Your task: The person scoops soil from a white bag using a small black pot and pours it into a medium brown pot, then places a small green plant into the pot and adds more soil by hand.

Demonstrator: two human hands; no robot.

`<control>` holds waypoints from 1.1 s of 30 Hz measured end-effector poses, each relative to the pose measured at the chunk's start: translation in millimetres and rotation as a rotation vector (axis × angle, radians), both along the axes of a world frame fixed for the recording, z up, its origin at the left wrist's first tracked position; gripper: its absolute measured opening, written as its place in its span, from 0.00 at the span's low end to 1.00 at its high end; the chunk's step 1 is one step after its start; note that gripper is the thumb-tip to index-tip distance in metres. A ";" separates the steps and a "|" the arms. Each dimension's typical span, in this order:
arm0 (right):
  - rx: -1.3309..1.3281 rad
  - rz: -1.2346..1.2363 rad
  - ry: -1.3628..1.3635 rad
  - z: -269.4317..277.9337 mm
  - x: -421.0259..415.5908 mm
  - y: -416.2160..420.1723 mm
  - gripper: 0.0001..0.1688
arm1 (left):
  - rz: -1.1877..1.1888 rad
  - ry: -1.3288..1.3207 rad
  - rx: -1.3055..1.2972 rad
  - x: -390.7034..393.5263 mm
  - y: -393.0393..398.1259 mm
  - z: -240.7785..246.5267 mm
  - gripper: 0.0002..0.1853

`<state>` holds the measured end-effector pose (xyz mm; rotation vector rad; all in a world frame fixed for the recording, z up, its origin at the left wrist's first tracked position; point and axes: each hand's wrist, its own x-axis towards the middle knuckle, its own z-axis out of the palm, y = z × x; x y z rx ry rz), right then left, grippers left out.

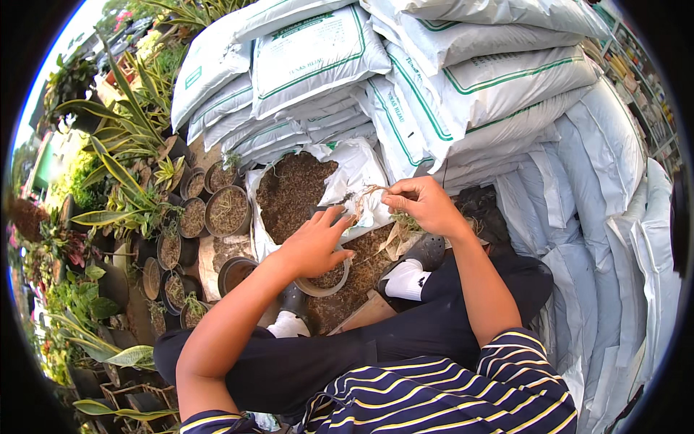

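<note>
My right hand (425, 206) pinches a thin bunch of dry brown roots (364, 199) between thumb and fingertips; the roots hang to the left of it. My left hand (317, 238) holds nothing that I can see, its fingers spread just above a round pot (341, 285) with dark soil inside. That pot stands between my feet and is partly hidden by the hand. Beyond it lies a torn-open white sack (374, 163) with brown growing mix (295, 179) exposed. Below my right hand a small clump of green seedlings (404, 221) rests near some crumpled tan wrapping (398, 244).
Several soil-filled pots (227, 210) with small sprouts line the left side. An unplanted-looking pot (237, 274) sits by my left forearm. Stacked white sacks (322, 59) rise ahead, and more sacks (585, 217) stand at right. Snake plants (127, 190) crowd the far left.
</note>
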<state>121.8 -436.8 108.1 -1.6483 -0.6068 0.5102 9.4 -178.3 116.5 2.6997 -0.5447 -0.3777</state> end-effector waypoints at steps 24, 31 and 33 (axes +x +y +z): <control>-0.569 0.272 -0.692 -172.9 -74.4 121.4 0.09 | 0.378 0.323 0.355 -68.8 111.9 -147.3 0.21; -0.633 0.206 -0.882 -177.9 -73.4 166.3 0.08 | 0.378 0.295 0.289 -86.4 115.2 -156.2 0.32; -0.594 0.123 -0.949 -180.4 -77.8 173.6 0.07 | 0.375 0.290 0.284 -89.6 115.1 -160.0 0.32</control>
